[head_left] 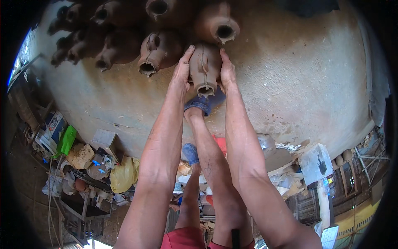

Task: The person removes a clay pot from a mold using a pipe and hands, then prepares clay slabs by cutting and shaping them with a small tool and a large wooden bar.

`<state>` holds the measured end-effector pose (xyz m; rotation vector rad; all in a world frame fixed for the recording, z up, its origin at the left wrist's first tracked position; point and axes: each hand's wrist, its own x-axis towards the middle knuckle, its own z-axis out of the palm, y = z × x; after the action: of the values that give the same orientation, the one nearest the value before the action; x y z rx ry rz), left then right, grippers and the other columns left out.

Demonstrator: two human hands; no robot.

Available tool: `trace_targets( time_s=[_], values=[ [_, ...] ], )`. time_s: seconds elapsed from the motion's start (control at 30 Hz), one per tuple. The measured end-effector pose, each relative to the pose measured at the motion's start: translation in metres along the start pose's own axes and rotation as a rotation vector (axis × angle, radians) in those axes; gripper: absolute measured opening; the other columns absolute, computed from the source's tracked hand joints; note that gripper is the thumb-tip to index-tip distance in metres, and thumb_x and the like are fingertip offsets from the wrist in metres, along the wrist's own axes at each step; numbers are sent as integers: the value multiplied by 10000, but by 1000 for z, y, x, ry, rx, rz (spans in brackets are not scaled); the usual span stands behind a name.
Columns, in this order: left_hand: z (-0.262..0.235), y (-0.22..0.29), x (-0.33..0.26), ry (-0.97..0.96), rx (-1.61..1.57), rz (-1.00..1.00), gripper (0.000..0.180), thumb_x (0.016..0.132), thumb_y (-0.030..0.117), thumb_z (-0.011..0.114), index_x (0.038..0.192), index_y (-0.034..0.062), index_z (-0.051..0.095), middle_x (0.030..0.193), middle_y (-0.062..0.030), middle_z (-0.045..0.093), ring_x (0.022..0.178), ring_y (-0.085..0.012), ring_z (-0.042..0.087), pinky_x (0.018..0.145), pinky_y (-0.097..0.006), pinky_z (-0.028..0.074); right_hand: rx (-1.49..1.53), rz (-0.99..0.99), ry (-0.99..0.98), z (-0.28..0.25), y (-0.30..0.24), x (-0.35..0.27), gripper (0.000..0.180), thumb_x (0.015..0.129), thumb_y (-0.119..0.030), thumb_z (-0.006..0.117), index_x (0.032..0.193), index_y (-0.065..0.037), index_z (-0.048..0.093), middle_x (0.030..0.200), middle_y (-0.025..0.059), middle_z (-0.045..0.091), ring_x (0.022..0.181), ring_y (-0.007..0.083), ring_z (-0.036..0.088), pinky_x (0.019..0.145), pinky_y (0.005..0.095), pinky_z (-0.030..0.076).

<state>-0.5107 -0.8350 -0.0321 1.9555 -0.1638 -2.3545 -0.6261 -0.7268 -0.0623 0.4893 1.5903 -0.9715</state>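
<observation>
An unfired brown clay jug [204,62] is between my palms, its rough-edged mouth facing me and a handle-like strip along its upper side. My left hand [183,68] grips its left flank, and my right hand [227,71] presses on the right flank, thumbs and fingers partly hidden. Whether the jug's base rests on the floor cannot be seen. Close to its left sits another clay jug [155,47] with a small looped handle. Just beyond on the right is a similar clay jug [224,25] with a dark round opening.
Several more clay jugs [118,47] stand in rows at the far left on the pale floor [290,83]. My foot in a blue shoe [213,101] is just below the held jug. Nearer, clutter includes a yellow plastic bag [124,174], a green bag [66,140] and a grey panel [316,162].
</observation>
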Motion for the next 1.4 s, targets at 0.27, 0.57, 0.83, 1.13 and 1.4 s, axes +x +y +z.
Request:
trace_targets(
  time_s=[0.27, 0.57, 0.83, 1.13, 1.4],
  values=[
    [-9, 4, 10, 45, 110, -58, 638, 978, 610, 684, 1314, 68, 687, 1242, -139, 742, 1066, -291, 730, 952, -464, 606, -27, 73, -29, -2, -1, 12, 920, 1002, -694, 534, 1570, 24, 442, 1482, 204, 567, 1210, 352, 671, 951, 541, 595],
    [-21, -9, -27, 127, 7, 89, 643, 1019, 590, 640, 1408, 78, 635, 1400, -101, 673, 1278, -238, 635, 1046, -462, 537, -20, -55, -63, -16, 9, -38, 873, 1062, -701, 429, 1622, -34, 377, 1559, 201, 527, 1364, 365, 587, 1058, 532, 545],
    [-20, -53, -110, 20, 330, 502, 592, 1159, 444, 402, 1665, 137, 401, 1543, 72, 550, 872, -57, 399, 936, -281, 440, -153, -392, 64, -1, 24, -139, 824, 1101, -694, 295, 1617, -72, 455, 1677, 135, 423, 1553, 290, 366, 1212, 507, 363],
    [-26, -50, -125, 7, 426, 438, 609, 1163, 467, 349, 1708, 205, 280, 1739, -21, 281, 1512, -193, 291, 1208, -433, 300, -90, -302, -103, -3, 11, -164, 975, 1034, -811, 266, 1702, -102, 260, 1777, 104, 231, 1642, 300, 170, 1288, 556, 170],
    [-85, -59, -224, -68, 572, 414, 808, 1090, 592, 484, 1727, 193, 188, 1802, -49, 140, 1655, -276, 103, 1277, -575, 232, -610, -330, 175, -113, 65, -289, 577, 1098, -512, 510, 1402, -49, 670, 1373, 190, 697, 1301, 314, 648, 1051, 435, 508]
  ],
)
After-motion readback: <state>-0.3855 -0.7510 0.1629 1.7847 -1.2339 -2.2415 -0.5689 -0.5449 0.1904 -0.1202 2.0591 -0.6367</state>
